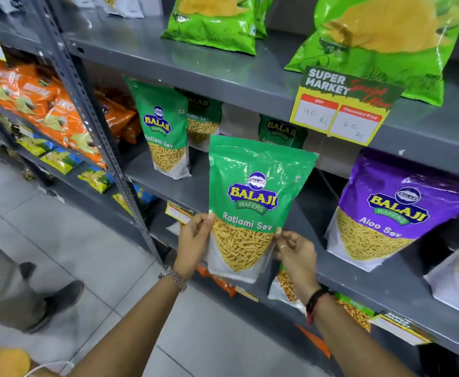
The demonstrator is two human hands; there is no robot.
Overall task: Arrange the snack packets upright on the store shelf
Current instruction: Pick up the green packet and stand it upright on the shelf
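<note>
Both hands are holding one green Ratlami Sev packet (253, 205) upright in front of the middle shelf (359, 278), just off its front edge: the left hand (194, 242) is pinching the packet's left side with thumb and fingers (205, 219) closed on it, and the right hand (295, 253) is gripping the right side the same way, a ring showing on one finger. Through the packet's clear lower window, thin yellow sev strands are showing, and its bottom edge is hanging below the shelf lip. Further right, a purple Aloo Sev packet (394, 210) is leaning back on the same shelf, with another purple packet beside it cut off by the picture's right edge. Toward the shelf's left end, a second green Ratlami Sev packet (164, 129) is standing upright with one more partly hidden behind it, and a third is sitting in shadow at the back, its lettering hard to read. A price card (345, 107) is hanging from the upper shelf's front edge, below bright green bags (380, 42).
</note>
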